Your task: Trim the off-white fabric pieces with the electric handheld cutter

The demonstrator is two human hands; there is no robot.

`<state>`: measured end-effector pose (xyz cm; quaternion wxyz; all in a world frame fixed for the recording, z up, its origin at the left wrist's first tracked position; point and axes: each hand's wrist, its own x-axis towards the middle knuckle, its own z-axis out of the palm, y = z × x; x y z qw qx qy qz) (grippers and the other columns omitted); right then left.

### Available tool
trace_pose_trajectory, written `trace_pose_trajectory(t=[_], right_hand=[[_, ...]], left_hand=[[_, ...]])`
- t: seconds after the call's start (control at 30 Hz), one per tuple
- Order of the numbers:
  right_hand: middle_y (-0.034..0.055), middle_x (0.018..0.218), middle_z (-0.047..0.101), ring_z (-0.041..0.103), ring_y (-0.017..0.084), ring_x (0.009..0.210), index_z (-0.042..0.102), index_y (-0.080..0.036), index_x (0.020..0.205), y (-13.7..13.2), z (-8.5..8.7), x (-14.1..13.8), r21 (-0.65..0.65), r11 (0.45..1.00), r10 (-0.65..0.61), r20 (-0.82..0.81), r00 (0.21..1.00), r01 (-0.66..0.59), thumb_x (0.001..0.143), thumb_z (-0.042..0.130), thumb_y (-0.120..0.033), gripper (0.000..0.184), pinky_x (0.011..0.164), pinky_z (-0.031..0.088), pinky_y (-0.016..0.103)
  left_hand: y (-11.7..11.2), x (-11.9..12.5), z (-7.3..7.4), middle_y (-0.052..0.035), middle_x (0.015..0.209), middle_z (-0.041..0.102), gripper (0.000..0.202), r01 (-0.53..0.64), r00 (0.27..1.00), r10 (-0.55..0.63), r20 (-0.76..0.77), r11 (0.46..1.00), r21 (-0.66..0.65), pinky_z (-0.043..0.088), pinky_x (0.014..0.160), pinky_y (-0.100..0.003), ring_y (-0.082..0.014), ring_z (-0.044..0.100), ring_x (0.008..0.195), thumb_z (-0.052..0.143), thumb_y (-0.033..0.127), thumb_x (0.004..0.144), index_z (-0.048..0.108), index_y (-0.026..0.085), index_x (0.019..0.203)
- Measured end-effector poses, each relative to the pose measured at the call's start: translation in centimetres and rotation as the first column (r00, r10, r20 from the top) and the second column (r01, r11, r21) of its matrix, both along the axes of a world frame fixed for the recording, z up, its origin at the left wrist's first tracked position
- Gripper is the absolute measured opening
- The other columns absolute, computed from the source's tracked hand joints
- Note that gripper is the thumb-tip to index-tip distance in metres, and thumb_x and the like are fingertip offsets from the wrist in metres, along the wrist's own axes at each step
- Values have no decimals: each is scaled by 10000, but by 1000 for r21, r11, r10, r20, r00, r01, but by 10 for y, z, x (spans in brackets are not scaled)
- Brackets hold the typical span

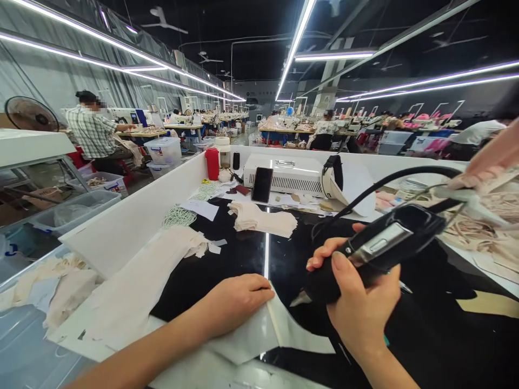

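Observation:
My right hand [360, 308] is wrapped round a black corded hand-held electric cutter [405, 237] with a silver switch plate. The cutter's pointed metal tip [300, 298] faces down and left, close to the black tabletop [227, 270]. My left hand [239, 302] lies palm down, fingers together and stretched out, on a thin pale fabric piece [292, 327]. This piece is spread on the tabletop, with a curved edge and a point toward the right. The tip sits just beyond its upper right edge; I cannot tell whether it touches anything.
Pale fabric stacks [263, 219] lie ahead, and a longer fabric pile [141, 281] at left. Behind are a phone [262, 183] and a white vented box [292, 167]. A black cable [389, 175] arches right. Another person's blurred hand [497, 156] is at upper right.

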<state>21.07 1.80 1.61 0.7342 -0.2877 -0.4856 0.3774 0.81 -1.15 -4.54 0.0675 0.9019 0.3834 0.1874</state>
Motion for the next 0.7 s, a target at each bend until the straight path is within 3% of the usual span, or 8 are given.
trace_pose_trajectory(t=[0.3,0.7], right_hand=[[-59,840,661,633,140,656,543,-300,1153,20,-6,-22,-18,1000,-2,30,1000,3,880,802,-321,378,648,581,337],[-66,839,671,643,131,650,552,-312,1278,21,-13,-25,-3,1000,4,27,1000,-4,895,785,-276,450,617,581,315]], left_hand=[[0,2,-8,-76,1296,700,282,9,999,-10,30,999,45,584,1041,-315,-211,702,1156,456,112,1083,666,167,1262],[0,3,-5,-85,1213,717,246,27,999,-33,34,989,147,620,934,-297,-194,722,1074,449,111,1090,666,144,1202]])
